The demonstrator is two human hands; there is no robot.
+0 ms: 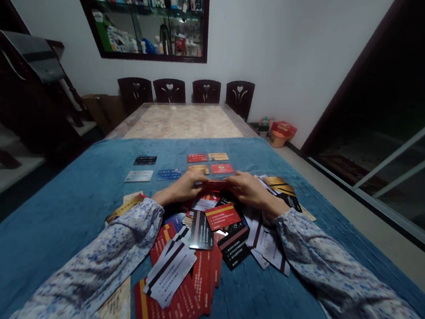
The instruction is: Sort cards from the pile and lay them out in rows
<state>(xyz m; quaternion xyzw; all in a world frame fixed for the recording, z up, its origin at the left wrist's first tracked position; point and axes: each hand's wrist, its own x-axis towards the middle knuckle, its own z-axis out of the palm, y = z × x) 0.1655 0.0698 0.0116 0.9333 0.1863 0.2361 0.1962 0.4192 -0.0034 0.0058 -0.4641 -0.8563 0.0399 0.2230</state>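
My left hand [182,187] and my right hand [249,188] meet over a blue cloth [77,205] and pinch a red card [215,184] between them, one hand at each end. Just below them lies a loose heap of cards [203,240] in red, black, white and gold, spread toward me between my floral sleeves. Beyond my hands, several single cards lie flat in rows: red ones [222,169], a gold one [218,156], a blue one [169,174], a white one [139,175] and a black one [145,160].
The blue cloth covers the near part of a long marble-topped table [178,122]. Four dark chairs [205,91] stand at its far end. A glass wall cabinet [148,14] hangs above. A red basket [282,131] sits on the floor at right, near sliding glass doors [407,166].
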